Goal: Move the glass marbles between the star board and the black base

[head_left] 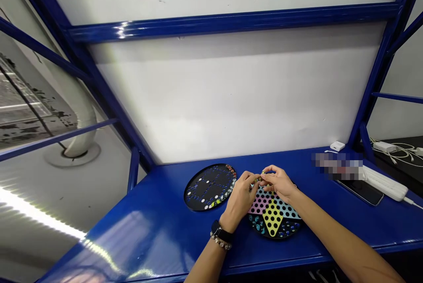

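A round Chinese checkers board (pixel 273 219) lies on the blue tabletop, with a pastel star full of dark holes. Teal marbles (pixel 257 223) and dark blue marbles (pixel 289 228) sit in its near rim pockets. Over the board's far part, my left hand (pixel 245 192) and my right hand (pixel 276 182) meet at the fingertips. A small yellow-green marble (pixel 263 172) shows at the pinched fingers of my right hand. My left fingers are bent together beside it; whatever they hold is hidden. The hands cover the board's far edge.
Left of the hands lies a black round tray (pixel 201 186) with marbles along its right rim and white pieces inside. At the right are a phone (pixel 361 191), a white power strip (pixel 385 182) and a small white case (pixel 337 146). Blue frame bars (pixel 231 25) surround the tabletop (pixel 158 226).
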Demonstrator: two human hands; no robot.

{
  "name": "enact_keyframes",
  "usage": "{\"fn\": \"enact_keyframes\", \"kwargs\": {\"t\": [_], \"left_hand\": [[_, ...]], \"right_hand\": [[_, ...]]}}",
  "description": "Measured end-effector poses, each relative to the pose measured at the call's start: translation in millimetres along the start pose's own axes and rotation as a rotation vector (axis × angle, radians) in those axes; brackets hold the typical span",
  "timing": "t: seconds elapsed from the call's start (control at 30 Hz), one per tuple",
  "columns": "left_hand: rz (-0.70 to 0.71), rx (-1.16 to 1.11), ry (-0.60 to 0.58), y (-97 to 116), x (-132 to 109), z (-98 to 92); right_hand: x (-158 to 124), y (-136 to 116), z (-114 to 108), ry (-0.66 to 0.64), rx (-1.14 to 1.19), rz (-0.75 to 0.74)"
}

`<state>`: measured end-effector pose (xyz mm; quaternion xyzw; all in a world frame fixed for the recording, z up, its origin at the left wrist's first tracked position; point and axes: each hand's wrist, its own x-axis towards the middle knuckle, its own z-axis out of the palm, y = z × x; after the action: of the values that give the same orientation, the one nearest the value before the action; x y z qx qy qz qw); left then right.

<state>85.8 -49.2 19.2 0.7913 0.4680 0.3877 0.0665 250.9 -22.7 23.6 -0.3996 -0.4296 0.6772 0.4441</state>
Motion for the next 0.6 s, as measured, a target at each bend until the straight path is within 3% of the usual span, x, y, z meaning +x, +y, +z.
{"fn": "enact_keyframes", "kwargs": {"t": [0.13,0.27,0.33,0.47,0.6], "left_hand": [[-0.151,0.021,0.005,-22,-5,-43.8],[-0.433,0.234,-0.122,-65,-31,-103.6],[-0.526,0.272,-0.215,-81,-46,-124.1],[-0.538,0.175,-0.373,-91,-62,-135.2],[-0.517,0.062,-0.418,-87,-61,-130.4]], "right_hand": [[-1,1,-2,-0.009,0.024,0.0],[-3,-2,-5,0.004,0.011,-0.009],[-5,-3,-4,0.009,0.009,0.0],[-7,-5,-3,0.002,0.012,-0.008],[-7,-6,-5,0.005,0.015,-0.005]]}}
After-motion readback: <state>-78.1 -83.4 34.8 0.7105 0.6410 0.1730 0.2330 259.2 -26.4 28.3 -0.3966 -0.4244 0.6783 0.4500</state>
